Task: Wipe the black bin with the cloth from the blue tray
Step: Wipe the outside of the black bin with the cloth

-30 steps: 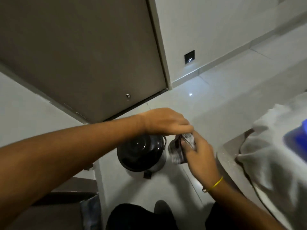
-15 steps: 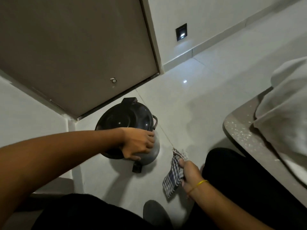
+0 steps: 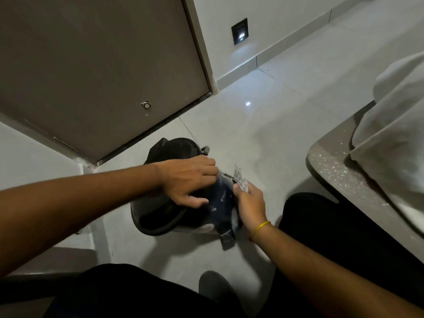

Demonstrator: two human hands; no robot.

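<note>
The black bin (image 3: 160,216) is a small round pedal bin on the pale floor tiles, tilted toward me, with its pedal (image 3: 227,239) at the lower right. My left hand (image 3: 188,180) grips the top of the bin over its lid. My right hand (image 3: 250,200) presses the checked cloth (image 3: 239,180) against the bin's right side; most of the cloth is hidden under the fingers. A yellow band circles my right wrist. The blue tray is out of view.
A brown door (image 3: 103,65) stands just behind the bin. A speckled grey counter edge (image 3: 332,166) with white fabric (image 3: 394,125) on it lies to the right. My dark-clothed knees and a shoe (image 3: 213,288) fill the bottom. A small wall light (image 3: 239,31) glows low on the far wall.
My right hand has brought the cloth up from beside my knee onto the bin's right side. My left hand has stayed on the bin, which now leans more toward me.
</note>
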